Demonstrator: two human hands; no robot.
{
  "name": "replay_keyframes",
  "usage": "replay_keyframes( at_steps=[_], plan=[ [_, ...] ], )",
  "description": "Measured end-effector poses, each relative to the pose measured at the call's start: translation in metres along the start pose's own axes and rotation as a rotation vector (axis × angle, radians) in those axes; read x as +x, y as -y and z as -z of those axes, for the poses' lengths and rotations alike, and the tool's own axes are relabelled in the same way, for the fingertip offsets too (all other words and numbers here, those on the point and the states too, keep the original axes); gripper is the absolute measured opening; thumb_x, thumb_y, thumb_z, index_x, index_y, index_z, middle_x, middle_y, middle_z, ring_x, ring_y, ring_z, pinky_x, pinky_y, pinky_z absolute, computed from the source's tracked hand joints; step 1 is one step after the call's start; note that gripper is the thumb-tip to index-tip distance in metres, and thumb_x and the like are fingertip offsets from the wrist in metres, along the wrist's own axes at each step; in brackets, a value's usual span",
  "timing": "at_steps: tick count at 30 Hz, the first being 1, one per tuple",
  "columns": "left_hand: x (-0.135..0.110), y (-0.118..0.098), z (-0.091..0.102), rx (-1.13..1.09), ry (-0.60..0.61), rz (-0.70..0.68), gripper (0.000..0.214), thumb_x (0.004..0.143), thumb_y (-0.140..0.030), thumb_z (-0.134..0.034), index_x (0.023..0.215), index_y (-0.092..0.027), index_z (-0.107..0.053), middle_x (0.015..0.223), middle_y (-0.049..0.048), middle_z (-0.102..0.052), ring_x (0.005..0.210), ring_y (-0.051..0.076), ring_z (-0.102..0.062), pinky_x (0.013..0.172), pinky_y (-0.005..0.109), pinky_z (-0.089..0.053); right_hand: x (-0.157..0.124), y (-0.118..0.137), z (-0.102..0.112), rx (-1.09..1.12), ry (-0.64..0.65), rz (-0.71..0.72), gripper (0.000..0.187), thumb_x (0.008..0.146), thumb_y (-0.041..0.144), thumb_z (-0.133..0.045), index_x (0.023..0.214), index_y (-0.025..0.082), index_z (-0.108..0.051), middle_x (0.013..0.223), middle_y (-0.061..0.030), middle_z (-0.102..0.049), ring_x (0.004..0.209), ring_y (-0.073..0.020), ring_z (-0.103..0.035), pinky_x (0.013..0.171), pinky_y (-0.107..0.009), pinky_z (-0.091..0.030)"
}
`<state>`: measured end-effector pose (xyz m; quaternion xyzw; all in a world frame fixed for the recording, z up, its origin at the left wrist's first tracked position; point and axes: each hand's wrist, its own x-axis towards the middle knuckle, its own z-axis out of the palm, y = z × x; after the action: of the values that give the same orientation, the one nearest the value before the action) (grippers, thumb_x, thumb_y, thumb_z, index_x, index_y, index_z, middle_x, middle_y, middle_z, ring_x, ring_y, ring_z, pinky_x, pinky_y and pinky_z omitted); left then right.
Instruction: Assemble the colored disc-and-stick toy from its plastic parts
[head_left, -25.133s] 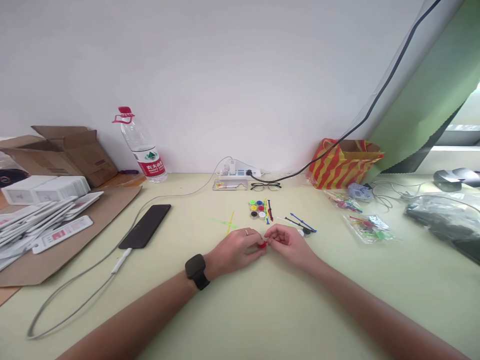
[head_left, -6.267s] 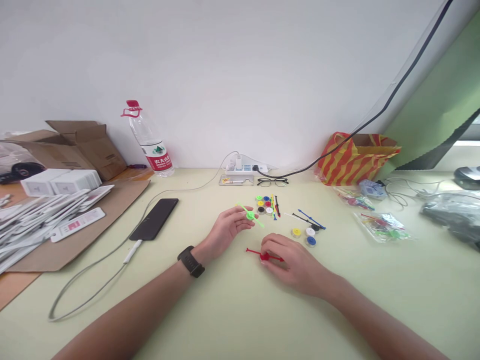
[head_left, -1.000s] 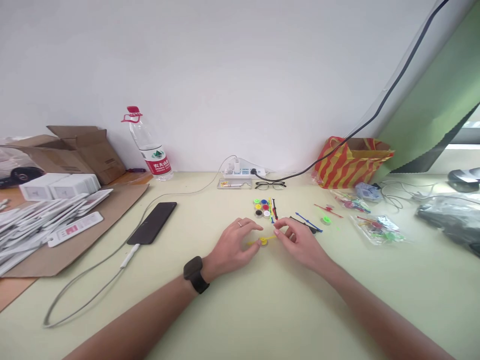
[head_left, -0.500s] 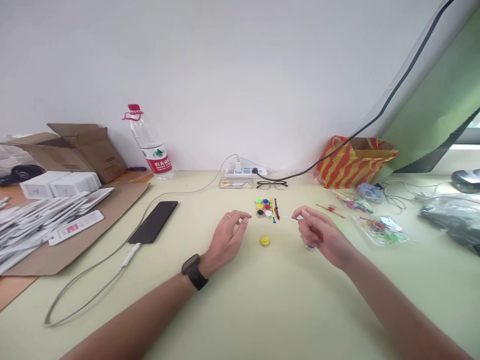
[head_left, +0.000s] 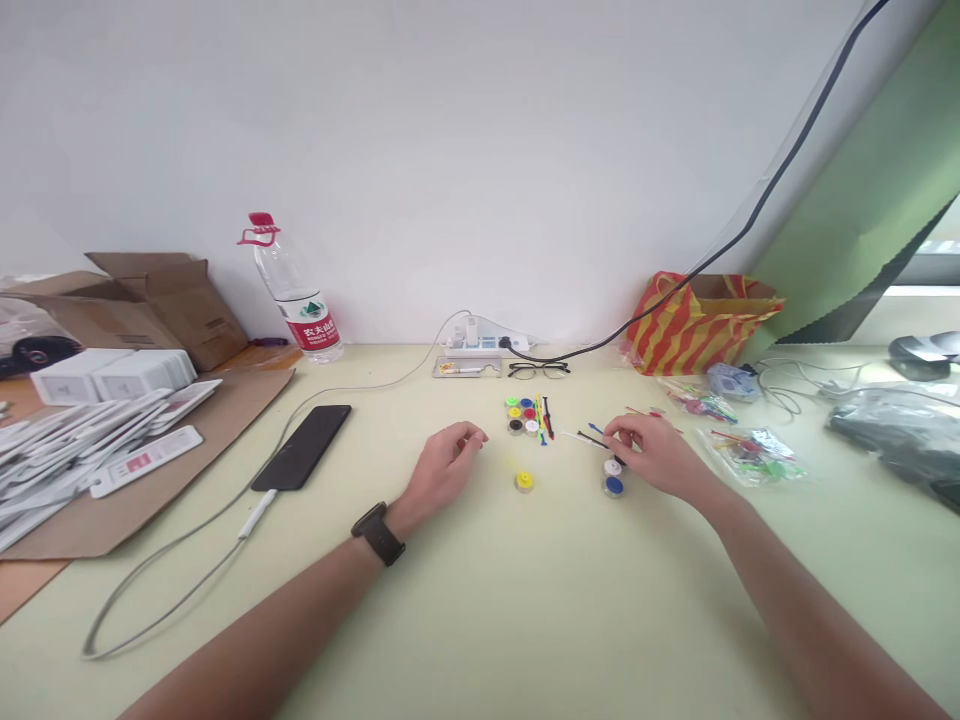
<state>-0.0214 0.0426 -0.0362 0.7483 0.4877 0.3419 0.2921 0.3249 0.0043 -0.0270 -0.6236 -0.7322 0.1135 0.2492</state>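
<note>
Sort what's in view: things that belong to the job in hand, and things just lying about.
Likely part of the job:
yellow disc, between the hands
white disc and blue disc, near the right hand
black stick, at that hand's fingertips
six clustered discs, perhaps

Apparently just lying about:
phone
water bottle
glasses
power strip
cardboard box
striped bag

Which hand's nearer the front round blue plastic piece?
Right. The right hand is just beyond that blue piece, to its right; the left hand is well off to its left.
</note>
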Motion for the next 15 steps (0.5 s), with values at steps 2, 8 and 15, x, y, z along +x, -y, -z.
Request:
replay_keyframes(
  at_steps=[2,8,15],
  plan=[
    [-0.001,-0.001,-0.001,-0.002,0.014,-0.003,0.03,0.102,-0.037,-0.047,0.089,-0.021,-0.068,0.097,0.0013,-0.075,0.078,0.017,-0.059,0.069,0.029,-0.042,0.0,0.003,-0.006,-0.007,0.024,0.027,0.02,0.093,0.033,-0.057,0.092,0.025,-0.075,0.082,-0.004,-0.07,0.074,-0.0208,-0.062,0.069,-0.034,-0.045],
    [-0.002,0.0,-0.003,0.009,0.021,-0.007,0.032,0.102,-0.04,-0.047,0.09,-0.021,-0.069,0.094,0.0018,-0.074,0.075,0.017,-0.059,0.066,0.029,-0.042,0.001,0.007,-0.023,-0.068,-0.014,0.017,0.019,0.093,0.028,-0.055,0.095,0.025,-0.074,0.093,-0.0054,-0.071,0.079,-0.0214,-0.064,0.07,-0.035,-0.047],
    [-0.002,0.002,-0.003,0.013,0.01,-0.029,0.034,0.101,-0.042,-0.047,0.091,-0.021,-0.071,0.093,0.0031,-0.075,0.076,0.018,-0.061,0.066,0.029,-0.043,0.004,0.007,-0.029,-0.021,-0.041,0.079,0.014,0.093,0.025,-0.052,0.088,0.025,-0.065,0.094,-0.0062,-0.069,0.087,-0.0235,-0.064,0.076,-0.037,-0.048]
  ],
)
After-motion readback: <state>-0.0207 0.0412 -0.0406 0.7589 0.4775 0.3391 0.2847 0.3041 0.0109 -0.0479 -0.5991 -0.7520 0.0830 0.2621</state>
